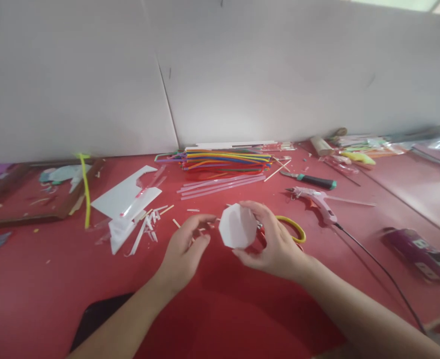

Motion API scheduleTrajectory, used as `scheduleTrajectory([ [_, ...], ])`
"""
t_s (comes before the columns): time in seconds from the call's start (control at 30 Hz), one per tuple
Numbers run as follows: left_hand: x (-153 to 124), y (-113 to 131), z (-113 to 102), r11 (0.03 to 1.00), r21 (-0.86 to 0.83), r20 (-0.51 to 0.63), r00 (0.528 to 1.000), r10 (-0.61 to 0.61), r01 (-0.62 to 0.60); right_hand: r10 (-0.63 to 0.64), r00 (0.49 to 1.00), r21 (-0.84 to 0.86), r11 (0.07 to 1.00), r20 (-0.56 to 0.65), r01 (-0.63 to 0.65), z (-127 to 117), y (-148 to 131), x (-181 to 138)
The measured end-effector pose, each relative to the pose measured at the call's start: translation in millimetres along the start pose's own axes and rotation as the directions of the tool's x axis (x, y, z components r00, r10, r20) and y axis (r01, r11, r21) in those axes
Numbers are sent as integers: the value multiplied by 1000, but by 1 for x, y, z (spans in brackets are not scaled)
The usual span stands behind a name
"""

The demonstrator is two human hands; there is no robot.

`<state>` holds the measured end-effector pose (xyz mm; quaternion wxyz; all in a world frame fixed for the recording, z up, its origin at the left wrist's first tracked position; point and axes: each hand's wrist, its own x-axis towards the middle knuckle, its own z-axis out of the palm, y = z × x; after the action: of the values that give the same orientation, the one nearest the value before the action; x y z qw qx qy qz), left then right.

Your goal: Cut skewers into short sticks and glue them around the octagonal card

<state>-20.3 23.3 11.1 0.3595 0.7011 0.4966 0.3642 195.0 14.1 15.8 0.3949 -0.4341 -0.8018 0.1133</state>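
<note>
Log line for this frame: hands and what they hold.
right hand: holds white paper piece | left hand: open beside it | glue gun, scissors on red table

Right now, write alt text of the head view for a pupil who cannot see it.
The right hand holds a white faceted paper shape over a red table; the left hand is open beside it. Coloured straws, a glue gun and paper scraps lie behind.

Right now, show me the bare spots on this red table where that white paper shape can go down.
Bare red table lies front-left, between the white paper scraps and the left hand; another patch sits between both forearms. A smaller one lies between the pink glue gun and the purple box. Crowded: around the colourful straw pile and yellow-handled scissors.
</note>
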Motion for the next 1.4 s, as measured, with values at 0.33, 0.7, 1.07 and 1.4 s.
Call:
scheduleTrajectory([
  [0.33, 2, -3, 3, 951, -243, 185, 972, -145, 188, 52, 975, 137, 987, 218, -83, -4, 9, -1],
  [0.7, 0, -3, 2, 971, -210, -1, 994, -114, 111, 441, 795, 520, 602, 416, -606, 3, 8, 1],
  [1.07, -1, 5, 0, 997, -16, -75, 995, -71, 70, 498, 771, 395, 666, 397, -633, -1, 11, 2],
  [1.4, 4, 7, -15, 898, 440, -204, 974, 98, 2, 239, 908, -112, 970, 342, -214, -9, 13, -1],
])
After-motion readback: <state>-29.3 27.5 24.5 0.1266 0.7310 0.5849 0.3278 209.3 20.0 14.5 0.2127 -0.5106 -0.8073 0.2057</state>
